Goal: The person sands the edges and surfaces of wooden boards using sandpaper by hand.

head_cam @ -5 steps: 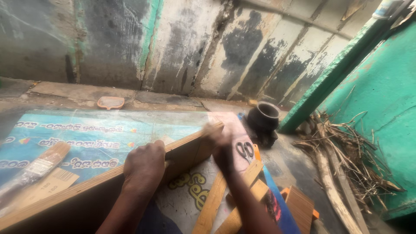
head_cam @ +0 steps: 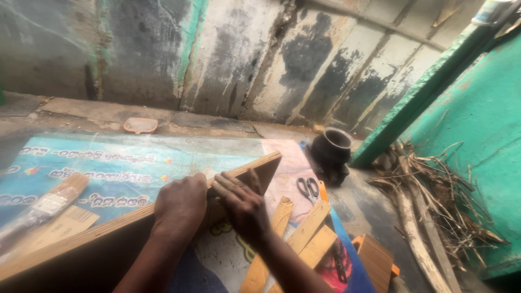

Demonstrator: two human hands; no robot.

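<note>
Both hands rest on the wooden board point(head_cam: 108, 230) standing on edge, its long axis running lower-left to upper-right: left hand point(head_cam: 182, 203) curled over the top edge, right hand point(head_cam: 241, 203) laid flat, fingers extended, just beside it.

Wooden board point(head_cam: 135, 217), near centre: pale raw edge, smooth brown matt face. Printed sheet point(head_cam: 108, 163), left: glossy plastic-like surface. Paintbrush point(head_cam: 46, 206), near left: wooden handle, clear wrapping. Slats point(head_cam: 304, 233), near right: bare light wood. Scissors point(head_cam: 307, 188): dark handles, dull metal. Pot point(head_cam: 331, 149), far right: matt black, rough. Wall point(head_cam: 244, 54), far: rough, peeling plaster. Dry sticks point(head_cam: 434, 190), right: coarse, fibrous.
</note>
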